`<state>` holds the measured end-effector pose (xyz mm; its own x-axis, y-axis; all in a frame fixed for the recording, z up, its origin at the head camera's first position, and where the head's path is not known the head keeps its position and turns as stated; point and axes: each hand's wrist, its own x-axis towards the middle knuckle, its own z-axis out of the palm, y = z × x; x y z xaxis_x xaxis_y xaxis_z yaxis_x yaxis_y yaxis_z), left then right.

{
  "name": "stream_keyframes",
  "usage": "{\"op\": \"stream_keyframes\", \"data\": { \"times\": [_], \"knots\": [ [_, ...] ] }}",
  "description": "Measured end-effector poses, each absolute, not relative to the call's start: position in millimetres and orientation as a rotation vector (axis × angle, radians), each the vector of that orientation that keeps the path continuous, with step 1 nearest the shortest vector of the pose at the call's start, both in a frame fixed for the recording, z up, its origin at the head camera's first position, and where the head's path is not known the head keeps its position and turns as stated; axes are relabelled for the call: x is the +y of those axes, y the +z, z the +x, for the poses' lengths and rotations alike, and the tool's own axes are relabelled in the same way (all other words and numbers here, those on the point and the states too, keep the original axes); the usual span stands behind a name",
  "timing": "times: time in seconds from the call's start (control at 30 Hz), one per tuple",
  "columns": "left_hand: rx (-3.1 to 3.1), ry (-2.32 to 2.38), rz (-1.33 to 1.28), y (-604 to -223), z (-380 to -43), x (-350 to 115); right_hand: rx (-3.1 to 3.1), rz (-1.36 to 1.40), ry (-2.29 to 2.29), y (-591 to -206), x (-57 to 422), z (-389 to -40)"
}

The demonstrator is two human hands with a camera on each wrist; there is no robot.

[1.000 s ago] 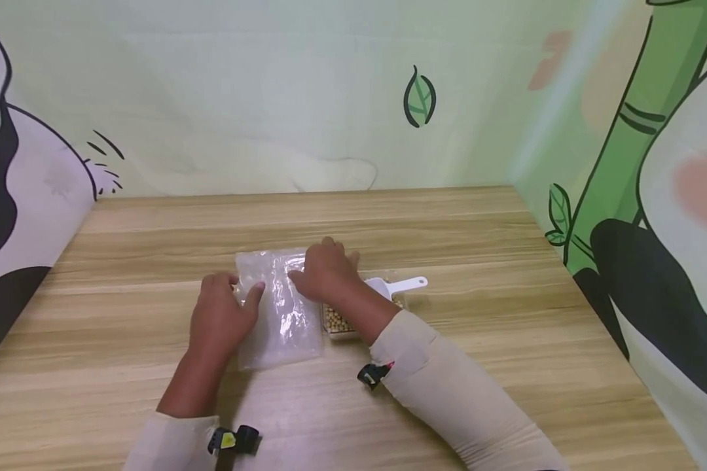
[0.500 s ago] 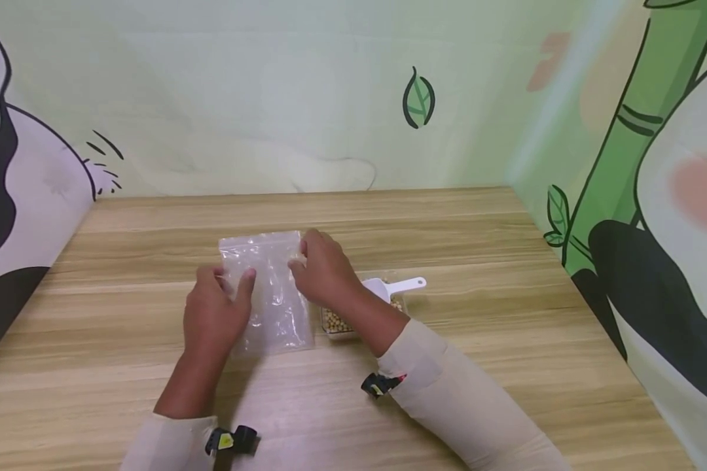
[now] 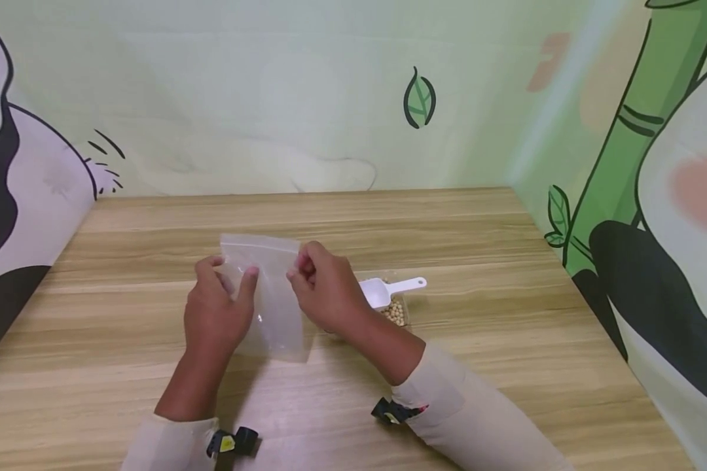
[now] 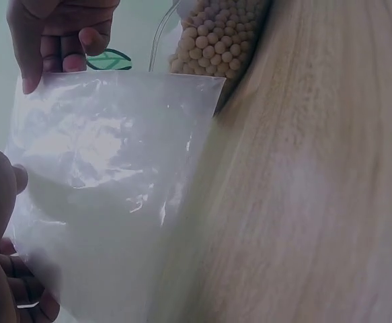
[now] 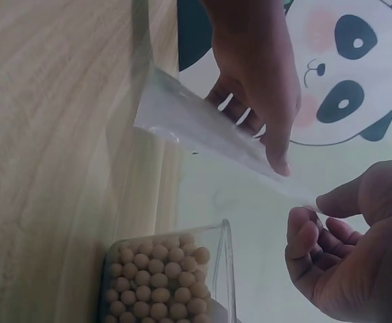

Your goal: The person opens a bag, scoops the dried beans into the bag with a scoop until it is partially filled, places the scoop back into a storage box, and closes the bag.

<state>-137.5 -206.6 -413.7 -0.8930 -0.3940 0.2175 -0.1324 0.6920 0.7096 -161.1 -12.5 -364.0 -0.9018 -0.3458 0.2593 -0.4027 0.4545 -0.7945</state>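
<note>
A clear zip-lock plastic bag (image 3: 277,297) is held up above the table, its zip strip along the top, and looks flat. My left hand (image 3: 215,317) holds its left edge, thumb on the near face and fingers behind. My right hand (image 3: 332,288) pinches the bag's right edge near the top corner between thumb and forefinger, as the right wrist view shows. Close by the right hand stands a clear box (image 5: 227,269) filled with pale round beans (image 5: 159,279). A white scoop (image 3: 380,293) lies on the beans, its handle pointing right. My right forearm partly hides the box.
The wood-grain table (image 3: 477,261) stretches out on all sides of the hands. A printed wall cloth (image 3: 241,111) with pandas and bamboo borders it at the back and sides. Each sleeve carries a small black wrist camera (image 3: 235,443).
The bag has been lifted off the table and tilted up toward me. My right hand has gone from reaching over the bag's top to pinching its right edge; my left hand shifted slightly left.
</note>
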Motion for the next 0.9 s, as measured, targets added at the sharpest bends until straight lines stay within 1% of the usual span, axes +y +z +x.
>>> {"op": "stream_keyframes", "data": {
  "times": [0.4, 0.7, 0.9],
  "knots": [
    [-2.536, -1.056, 0.252, -409, -131, -196, -2.502, 0.730, 1.564, -362, 0, -138],
    [-2.521, -1.126, 0.127, -409, -126, -190, -2.362, 0.828, 1.522, -363, 5, -120],
    [-2.414, -1.177, 0.088, -406, -120, -182, -2.257, 0.880, 1.450, -367, 9, -109]
  ]
}}
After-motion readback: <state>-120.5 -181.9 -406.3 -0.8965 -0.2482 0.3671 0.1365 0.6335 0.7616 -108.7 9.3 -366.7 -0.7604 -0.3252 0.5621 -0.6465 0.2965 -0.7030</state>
